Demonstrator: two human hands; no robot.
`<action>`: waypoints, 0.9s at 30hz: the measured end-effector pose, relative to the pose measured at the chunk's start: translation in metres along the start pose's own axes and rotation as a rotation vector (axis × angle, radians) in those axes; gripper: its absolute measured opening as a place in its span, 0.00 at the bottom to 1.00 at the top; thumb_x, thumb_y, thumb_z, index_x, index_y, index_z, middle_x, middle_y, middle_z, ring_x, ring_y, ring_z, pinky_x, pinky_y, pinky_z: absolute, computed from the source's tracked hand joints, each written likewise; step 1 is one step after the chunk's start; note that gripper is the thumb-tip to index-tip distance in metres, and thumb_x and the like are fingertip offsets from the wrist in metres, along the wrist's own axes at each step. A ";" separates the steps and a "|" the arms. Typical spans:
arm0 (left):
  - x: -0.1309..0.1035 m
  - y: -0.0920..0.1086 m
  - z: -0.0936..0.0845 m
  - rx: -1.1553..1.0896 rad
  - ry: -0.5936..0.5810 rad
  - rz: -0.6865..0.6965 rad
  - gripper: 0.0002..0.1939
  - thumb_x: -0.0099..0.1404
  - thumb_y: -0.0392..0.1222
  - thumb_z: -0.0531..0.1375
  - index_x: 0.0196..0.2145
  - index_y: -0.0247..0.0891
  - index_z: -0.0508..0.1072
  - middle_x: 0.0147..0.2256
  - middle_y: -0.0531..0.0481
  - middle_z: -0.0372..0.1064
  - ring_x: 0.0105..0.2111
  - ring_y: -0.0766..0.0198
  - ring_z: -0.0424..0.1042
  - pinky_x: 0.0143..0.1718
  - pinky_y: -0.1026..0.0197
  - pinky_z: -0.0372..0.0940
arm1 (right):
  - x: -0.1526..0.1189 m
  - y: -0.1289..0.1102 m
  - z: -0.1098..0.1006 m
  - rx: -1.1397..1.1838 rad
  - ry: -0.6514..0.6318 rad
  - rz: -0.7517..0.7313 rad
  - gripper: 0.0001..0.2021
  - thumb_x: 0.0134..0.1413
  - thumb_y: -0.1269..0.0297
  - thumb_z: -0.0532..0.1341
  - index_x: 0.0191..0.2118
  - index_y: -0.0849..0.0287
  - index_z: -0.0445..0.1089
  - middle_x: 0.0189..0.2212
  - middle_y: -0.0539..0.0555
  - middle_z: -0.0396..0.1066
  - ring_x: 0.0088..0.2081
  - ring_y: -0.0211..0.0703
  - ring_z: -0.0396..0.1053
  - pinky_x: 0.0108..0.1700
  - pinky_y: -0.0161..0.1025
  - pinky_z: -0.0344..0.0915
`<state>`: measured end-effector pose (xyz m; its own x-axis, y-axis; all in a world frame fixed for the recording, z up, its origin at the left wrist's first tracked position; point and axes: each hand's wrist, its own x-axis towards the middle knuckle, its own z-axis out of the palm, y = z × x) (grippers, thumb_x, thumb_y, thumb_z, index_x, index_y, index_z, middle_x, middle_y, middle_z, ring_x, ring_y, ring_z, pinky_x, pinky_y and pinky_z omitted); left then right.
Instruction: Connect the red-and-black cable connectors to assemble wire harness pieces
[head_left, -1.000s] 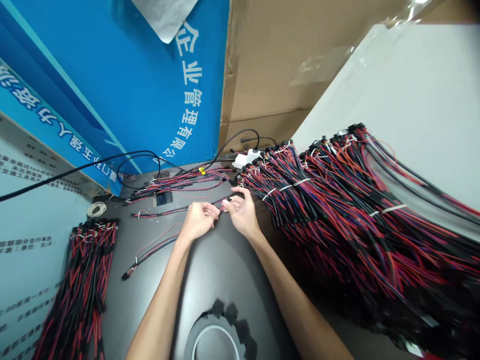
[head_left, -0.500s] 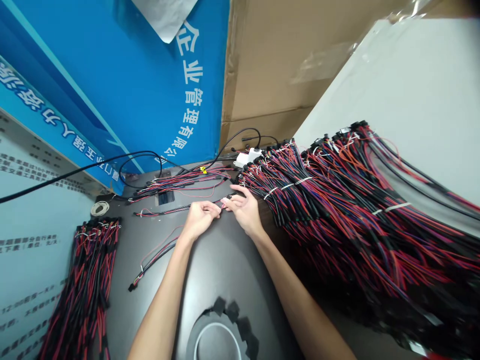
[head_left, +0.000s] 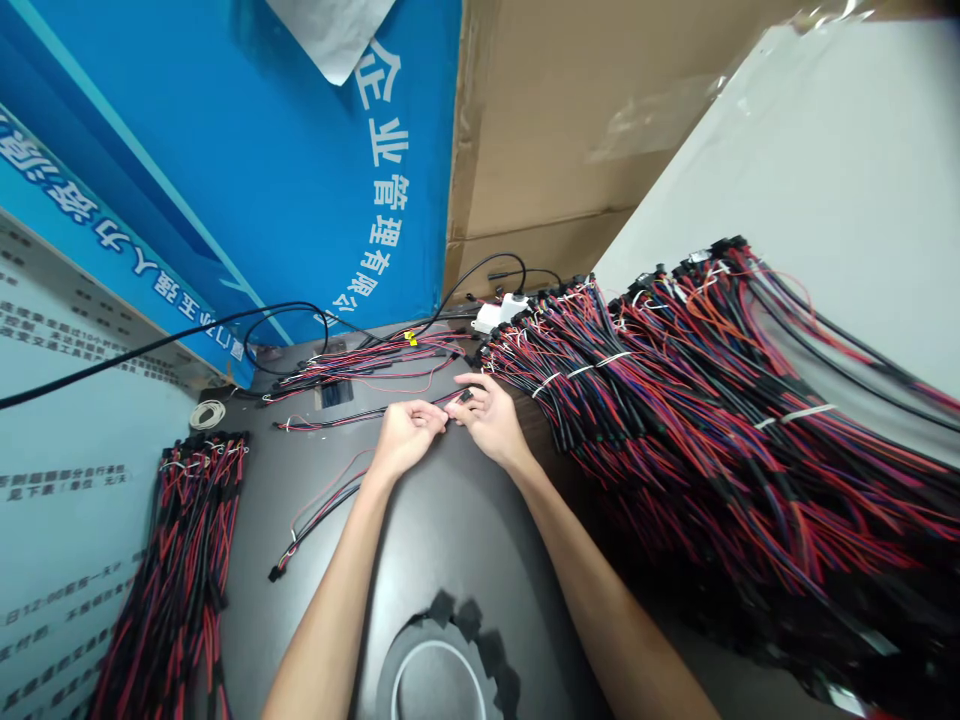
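Cable end [head_left: 466,396] lies between left hand [head_left: 409,436] and right hand [head_left: 491,420], pinched in both hands' fingertips, toward table's [head_left: 442,530] far edge; fingers obscure most detail.

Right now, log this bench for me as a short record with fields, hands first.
left hand: fingertips pinched, close to the other hand's; anything held is too small to tell
right hand: fingers around a small black connector
by left forearm: loose wire harness
far left: wire bundle, white coil behind it
right: large wire pile, white ties
front: grey ring, black tabs
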<state>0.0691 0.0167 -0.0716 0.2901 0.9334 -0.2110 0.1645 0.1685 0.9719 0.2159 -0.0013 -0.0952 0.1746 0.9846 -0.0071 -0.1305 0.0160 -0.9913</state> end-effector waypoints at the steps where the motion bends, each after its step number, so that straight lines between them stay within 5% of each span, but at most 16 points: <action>1: 0.000 0.000 0.000 0.001 0.008 -0.003 0.08 0.51 0.40 0.63 0.26 0.30 0.75 0.24 0.45 0.72 0.25 0.67 0.69 0.31 0.65 0.63 | 0.000 0.000 0.001 -0.013 0.004 -0.011 0.29 0.37 0.57 0.70 0.46 0.61 0.63 0.26 0.50 0.68 0.25 0.38 0.68 0.28 0.36 0.67; 19: -0.003 0.007 0.001 0.042 0.000 0.019 0.13 0.50 0.44 0.64 0.27 0.29 0.74 0.24 0.46 0.72 0.23 0.68 0.69 0.28 0.66 0.62 | 0.002 -0.007 -0.010 -0.030 -0.120 -0.032 0.25 0.42 0.55 0.69 0.45 0.63 0.67 0.28 0.50 0.67 0.27 0.36 0.64 0.28 0.34 0.65; 27: -0.002 0.004 -0.004 -0.042 -0.057 0.057 0.15 0.50 0.46 0.66 0.29 0.29 0.75 0.24 0.46 0.71 0.24 0.69 0.68 0.28 0.67 0.61 | 0.005 -0.019 -0.027 -0.054 -0.331 0.023 0.18 0.40 0.60 0.72 0.37 0.65 0.74 0.32 0.55 0.74 0.34 0.38 0.71 0.42 0.36 0.68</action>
<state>0.0652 0.0164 -0.0670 0.3508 0.9227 -0.1601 0.1071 0.1303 0.9857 0.2452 -0.0015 -0.0794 -0.1559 0.9878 0.0047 -0.0775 -0.0075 -0.9970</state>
